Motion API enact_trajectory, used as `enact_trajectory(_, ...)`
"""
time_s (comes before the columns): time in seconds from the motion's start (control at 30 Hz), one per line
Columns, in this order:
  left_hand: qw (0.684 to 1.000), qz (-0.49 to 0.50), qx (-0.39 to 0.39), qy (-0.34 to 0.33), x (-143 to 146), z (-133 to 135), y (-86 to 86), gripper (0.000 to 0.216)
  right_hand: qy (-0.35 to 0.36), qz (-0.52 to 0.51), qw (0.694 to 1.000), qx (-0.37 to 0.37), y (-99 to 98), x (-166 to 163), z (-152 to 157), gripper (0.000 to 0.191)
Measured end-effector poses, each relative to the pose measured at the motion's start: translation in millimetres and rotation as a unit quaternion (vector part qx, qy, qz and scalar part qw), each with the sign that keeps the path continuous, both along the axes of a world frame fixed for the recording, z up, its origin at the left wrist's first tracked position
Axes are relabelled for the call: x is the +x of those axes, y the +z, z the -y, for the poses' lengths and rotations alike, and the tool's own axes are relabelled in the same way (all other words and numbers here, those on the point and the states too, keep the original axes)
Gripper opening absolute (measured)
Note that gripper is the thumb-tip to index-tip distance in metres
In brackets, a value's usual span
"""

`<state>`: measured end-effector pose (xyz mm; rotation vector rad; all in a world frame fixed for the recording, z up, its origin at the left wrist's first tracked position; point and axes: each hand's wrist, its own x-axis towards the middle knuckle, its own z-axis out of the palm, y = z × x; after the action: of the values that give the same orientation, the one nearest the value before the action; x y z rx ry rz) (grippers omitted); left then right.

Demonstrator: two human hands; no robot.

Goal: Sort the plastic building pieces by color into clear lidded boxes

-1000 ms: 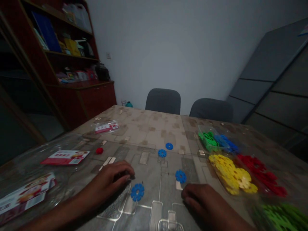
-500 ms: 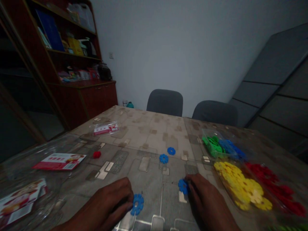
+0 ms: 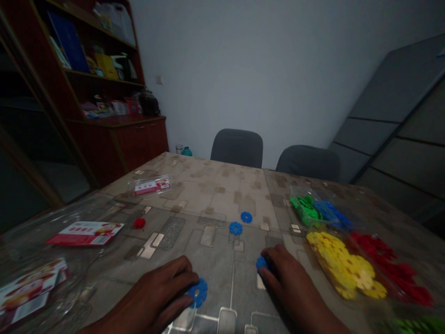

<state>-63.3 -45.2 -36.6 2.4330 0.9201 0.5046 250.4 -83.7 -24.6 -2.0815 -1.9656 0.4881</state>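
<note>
My left hand (image 3: 163,290) lies low on the table with its fingertips pressed onto a blue flower-shaped disc (image 3: 199,292). My right hand (image 3: 283,273) rests with curled fingers on another blue disc (image 3: 260,263), which is half hidden under the fingertips. Two more blue discs (image 3: 235,228) (image 3: 246,217) lie farther out in the middle of the table. A small red piece (image 3: 139,223) sits to the left.
Clear bags of yellow discs (image 3: 347,266), red discs (image 3: 392,269), green discs (image 3: 305,208) and blue discs (image 3: 333,212) lie at the right. Packaging cards (image 3: 85,233) (image 3: 152,186) lie at the left. Two grey chairs (image 3: 237,147) stand beyond the table. A wooden shelf (image 3: 104,93) fills the left.
My left hand slid right and forward onto the near blue disc. My right hand moved forward and covered the other blue disc.
</note>
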Motion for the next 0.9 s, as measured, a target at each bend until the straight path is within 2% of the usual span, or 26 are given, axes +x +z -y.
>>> enact_trajectory(0.13,1.000,-0.014,-0.007,-0.014,2,1,-1.4,0.020,0.013,-0.015,1.000,-0.009,0.1,4,0,0.029)
enact_trajectory(0.3,0.999,-0.040,-0.016,-0.017,5,2,-1.4,0.020,0.010,-0.032,0.999,0.025,-14.9,12,-2,0.032)
enact_trajectory(0.5,0.999,-0.039,-0.013,0.010,7,2,-4.5,0.028,0.029,-0.048,0.998,0.032,-19.9,17,-6,0.024)
enact_trajectory(0.73,0.996,-0.071,-0.060,0.020,13,0,13.2,0.027,0.027,-0.046,0.998,0.030,-15.3,18,-8,0.023)
enact_trajectory(0.9,0.990,-0.108,-0.069,0.053,23,1,25.8,0.029,0.002,-0.066,0.998,-0.004,-12.9,20,-11,0.020)
